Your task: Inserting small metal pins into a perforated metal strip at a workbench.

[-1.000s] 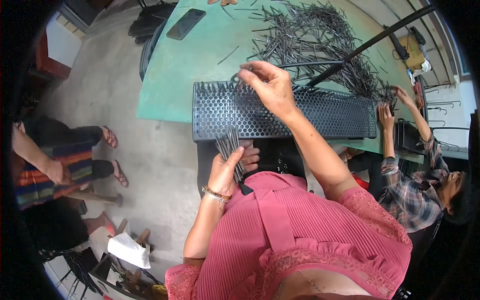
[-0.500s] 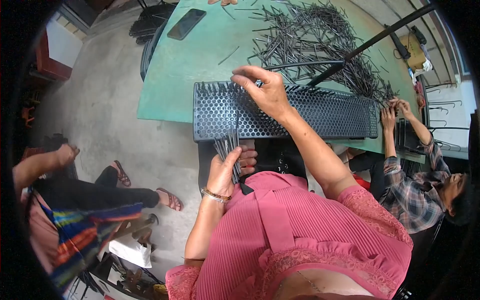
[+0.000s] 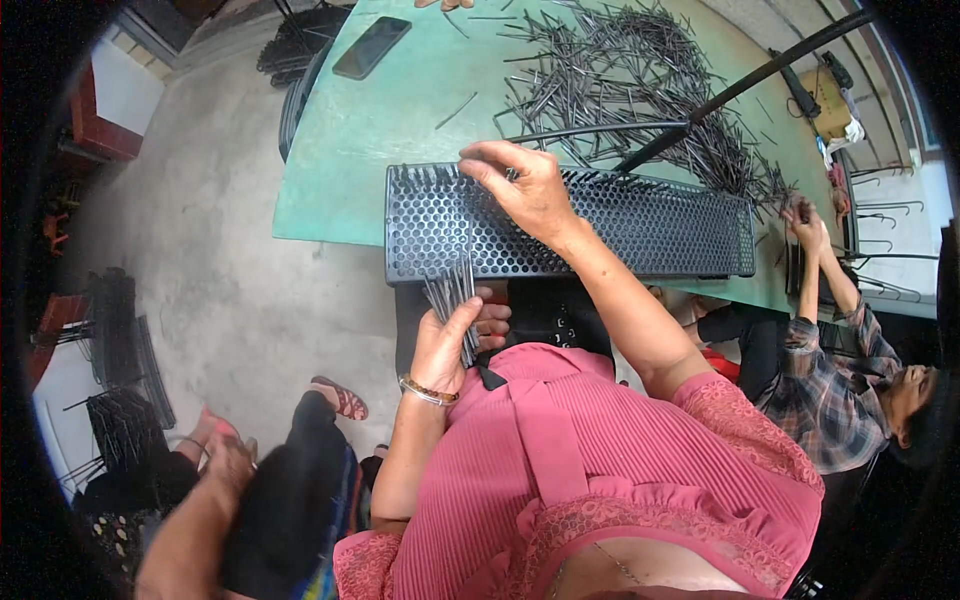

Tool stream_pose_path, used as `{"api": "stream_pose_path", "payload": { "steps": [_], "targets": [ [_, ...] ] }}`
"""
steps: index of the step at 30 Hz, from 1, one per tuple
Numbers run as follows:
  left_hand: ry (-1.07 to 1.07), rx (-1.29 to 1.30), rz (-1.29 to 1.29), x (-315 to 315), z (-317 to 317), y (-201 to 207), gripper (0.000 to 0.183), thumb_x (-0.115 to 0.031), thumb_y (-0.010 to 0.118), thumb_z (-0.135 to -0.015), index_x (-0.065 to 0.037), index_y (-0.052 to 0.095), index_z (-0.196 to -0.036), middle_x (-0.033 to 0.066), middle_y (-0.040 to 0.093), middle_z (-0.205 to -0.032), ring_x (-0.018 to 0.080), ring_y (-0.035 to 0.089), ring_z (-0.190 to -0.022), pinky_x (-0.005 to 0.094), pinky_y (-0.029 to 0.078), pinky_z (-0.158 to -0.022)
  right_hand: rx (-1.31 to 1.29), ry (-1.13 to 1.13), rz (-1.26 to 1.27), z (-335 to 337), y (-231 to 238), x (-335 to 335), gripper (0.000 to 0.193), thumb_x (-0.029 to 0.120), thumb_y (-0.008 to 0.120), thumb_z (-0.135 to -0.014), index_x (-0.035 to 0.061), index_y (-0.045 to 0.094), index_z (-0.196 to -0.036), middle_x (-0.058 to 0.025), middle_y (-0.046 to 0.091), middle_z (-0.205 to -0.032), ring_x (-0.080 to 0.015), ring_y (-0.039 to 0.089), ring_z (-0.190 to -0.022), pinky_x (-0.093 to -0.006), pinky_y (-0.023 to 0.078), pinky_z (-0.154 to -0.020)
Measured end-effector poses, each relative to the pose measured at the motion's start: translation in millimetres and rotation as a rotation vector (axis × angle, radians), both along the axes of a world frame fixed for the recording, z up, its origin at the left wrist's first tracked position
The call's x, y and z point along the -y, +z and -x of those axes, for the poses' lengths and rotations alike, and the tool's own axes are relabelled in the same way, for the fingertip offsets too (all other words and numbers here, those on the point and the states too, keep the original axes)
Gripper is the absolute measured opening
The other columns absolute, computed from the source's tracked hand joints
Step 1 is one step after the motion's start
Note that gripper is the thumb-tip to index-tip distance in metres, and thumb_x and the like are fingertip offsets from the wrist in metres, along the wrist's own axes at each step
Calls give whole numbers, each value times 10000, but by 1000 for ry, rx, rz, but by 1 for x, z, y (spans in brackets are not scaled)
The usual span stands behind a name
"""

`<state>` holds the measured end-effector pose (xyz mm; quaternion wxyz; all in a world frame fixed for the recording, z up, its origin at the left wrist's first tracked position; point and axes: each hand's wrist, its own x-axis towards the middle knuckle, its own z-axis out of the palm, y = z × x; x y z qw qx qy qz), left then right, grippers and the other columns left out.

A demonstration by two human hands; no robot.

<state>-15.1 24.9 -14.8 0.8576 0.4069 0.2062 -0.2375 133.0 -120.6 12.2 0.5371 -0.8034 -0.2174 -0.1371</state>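
Head view: left hand (image 3: 440, 345) at lower centre of the frame, closed around a bundle of thin dark rods (image 3: 450, 295), thumb laid across the front, rod ends fanned upward toward the lower edge of a perforated black rack (image 3: 660, 230). Right hand (image 3: 535, 195) at frame centre, at the upper edge of the rack, thumb and fingers bent toward one another; impossible to tell whether pinching a rod. Rack set lengthwise across the near edge of a green table (image 3: 340, 180), dark tips lined along the upper side. At upper centre, a loose pile of rods (image 3: 610, 90); in front of it, a slanting black bar (image 3: 750, 90). At upper left, a dark phone (image 3: 372, 47). Toward the right edge, a co-worker's raised hands (image 3: 808, 228); at lower left, another person's blurred forearm (image 3: 190, 530).
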Motion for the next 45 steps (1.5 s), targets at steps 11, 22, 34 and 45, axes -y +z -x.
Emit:
{"api": "stream_pose_path", "payload": {
  "steps": [11, 22, 34, 45],
  "targets": [
    [-24, -5, -27, 0, -1, 2, 292, -187, 565, -911, 38, 538, -1095, 180, 652, -943, 187, 639, -745, 302, 565, -625, 309, 67, 217, -2, -10, -2, 161, 61, 683, -778, 15, 668, -931, -111, 667, -870, -255, 640, -806, -331, 514, -709],
    [5, 174, -89, 3, -6, 18, 343, -228, 565, -924, 47, 541, -1127, 169, 656, -935, 183, 638, -749, 293, 548, -625, -768, 312, -204, 45, 9, 6, 278, 126, 658, -857, -26, 612, -1086, -59, 664, -894, -94, 607, -825, -240, 501, -709],
    [-47, -22, 29, 13, -1, -3, 386, -227, 561, -922, 62, 521, -1175, 198, 631, -1029, 207, 640, -840, 312, 552, -732, -12, -117, -79, 6, -2, 9, 312, 71, 649, -824, 23, 579, -1124, -100, 658, -785, -174, 641, -702, -289, 495, -644],
    [-33, -71, 108, 9, -1, 4, 324, -169, 546, -922, 45, 508, -1162, 204, 616, -1065, 240, 633, -909, 350, 553, -749, 379, -165, 221, 4, -22, 8, 299, 111, 686, -779, 87, 630, -1072, -22, 653, -839, -190, 584, -808, -336, 386, -801]
  ]
}}
